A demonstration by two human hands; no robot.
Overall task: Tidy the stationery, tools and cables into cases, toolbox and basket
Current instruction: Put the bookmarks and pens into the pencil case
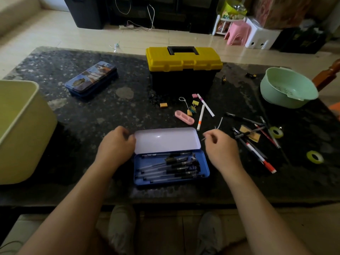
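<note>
My left hand (116, 144) sits just left of centre, fingers curled in against the left edge of the open case's (206, 172) lid (165, 140). They are hidden behind the back of the hand, so I cannot tell whether they grip the lid or only touch it. My right hand (220, 146) hangs just right of the lid with its fingers loosely curled and narrow. A thin sliver shows at the fingertips (207, 134), but it is too blurred to say whether I pinch it. The case lies at lower centre on the table (92, 116), its blue tray filled with black-capped pens (171, 166) lying lengthwise. A second case (91, 78) lies closed at upper left. The toolbox (184, 61) stands closed at upper centre. The green basket (287, 87) sits at the right edge and a yellowish bin (18, 126) at the left. Loose pens (253, 144) lie crossed at lower right.
</note>
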